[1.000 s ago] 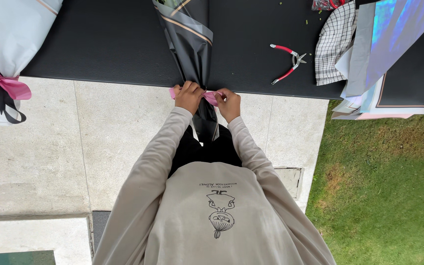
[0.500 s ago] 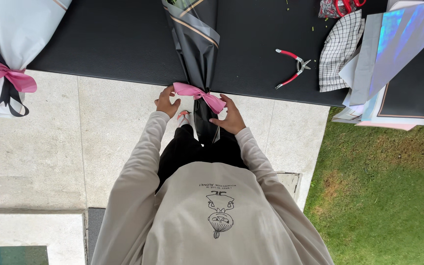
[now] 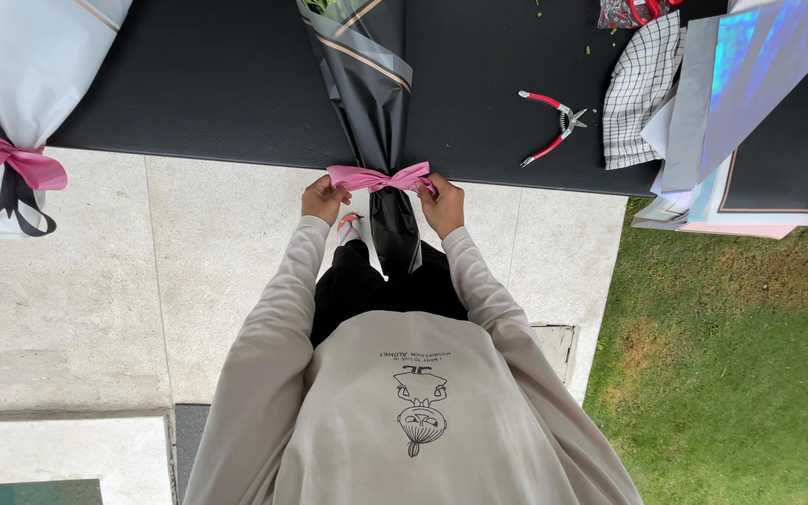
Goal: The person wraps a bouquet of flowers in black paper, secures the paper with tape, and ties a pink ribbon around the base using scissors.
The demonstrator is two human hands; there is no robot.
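Pulling a pink ribbon [image 3: 379, 178] taut around the narrow neck of a black-wrapped bouquet [image 3: 369, 84], right at the near edge of a black table [image 3: 208, 84]. Left hand [image 3: 325, 198] pinching the ribbon's left end, fingers closed on it; right hand [image 3: 443, 201] doing likewise on the right end, fingers clamped on the pink band. Ribbon spread out to both sides like a bow, knotted at the middle against the dark wrap. Bouquet lying on the table with its wide end pointing away, cream and gold stripes along the paper folds, its tail hanging off the table edge between the two hands, down toward black trousers. Pale beige sleeves running from both wrists back to a sweatshirt with a small dark print on the chest. Off to the right on the table, well apart from the hands, red-handled pruning shears [image 3: 550, 124] lying open. Beyond those, a black-and-white checked cloth [image 3: 642, 89] and a stack of wrapping sheets [image 3: 741, 103], some iridescent, some grey, overhanging the table edge. At the far left, another bouquet in pale blue-grey paper [image 3: 25, 65], tied with a pink bow [image 3: 7, 159] and a dark ribbon. Concrete paving underfoot, grass [image 3: 750, 374] to the right.
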